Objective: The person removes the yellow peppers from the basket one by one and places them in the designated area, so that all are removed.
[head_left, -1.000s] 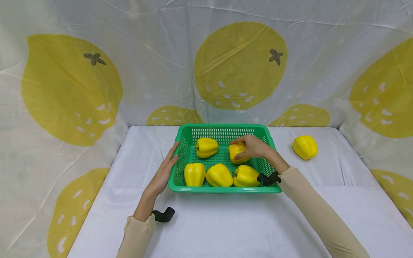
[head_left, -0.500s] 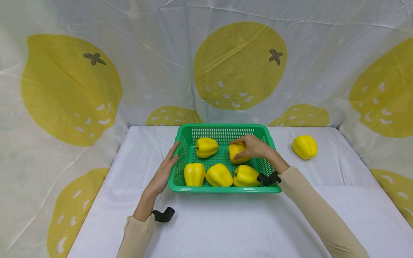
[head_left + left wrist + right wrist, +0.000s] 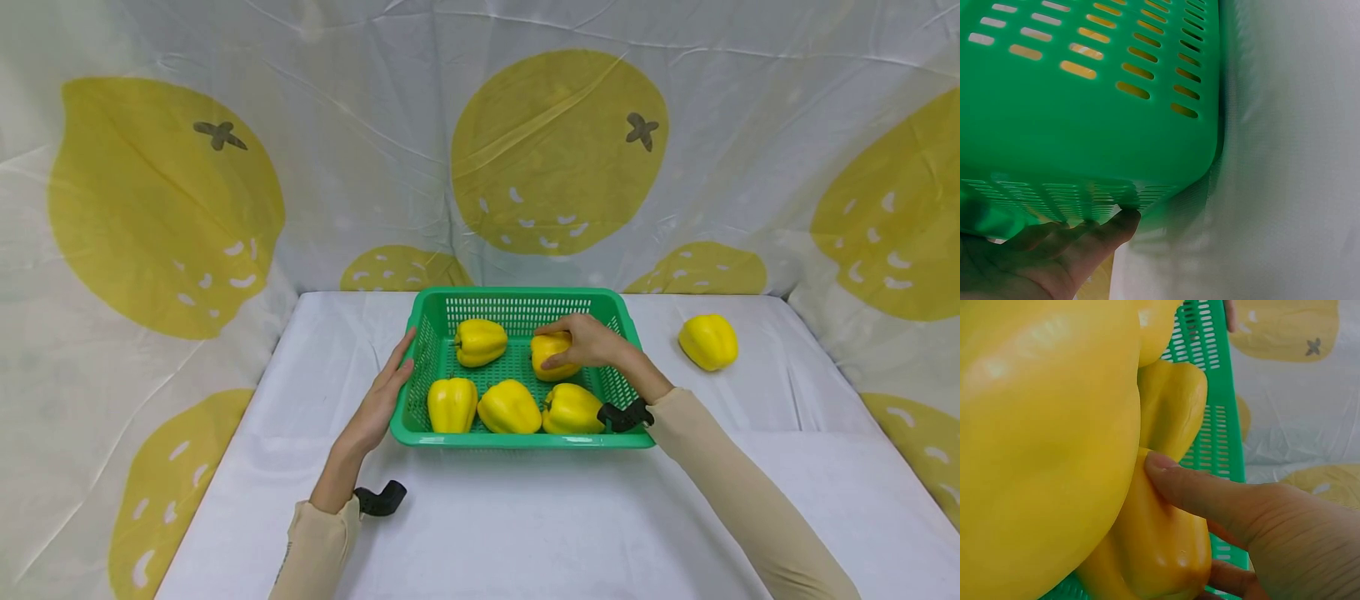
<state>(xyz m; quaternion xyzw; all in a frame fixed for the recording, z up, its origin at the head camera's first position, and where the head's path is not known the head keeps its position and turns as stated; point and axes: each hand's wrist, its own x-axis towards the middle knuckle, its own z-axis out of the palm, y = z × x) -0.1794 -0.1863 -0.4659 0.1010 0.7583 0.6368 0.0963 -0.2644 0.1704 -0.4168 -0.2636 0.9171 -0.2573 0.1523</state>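
A green plastic basket stands on the white-covered table with several yellow bell peppers in it. My right hand reaches over its right side and grips a bell pepper in the back right part. In the right wrist view the thumb lies on that pepper, and the other fingers are mostly hidden behind it. My left hand touches the basket's left side with straight fingers. The left wrist view has its fingertips against the slotted wall.
Another yellow bell pepper lies on the table to the right of the basket. Three peppers line the basket's front, and one pepper sits at the back left. Behind the table hangs a lemon-print cloth.
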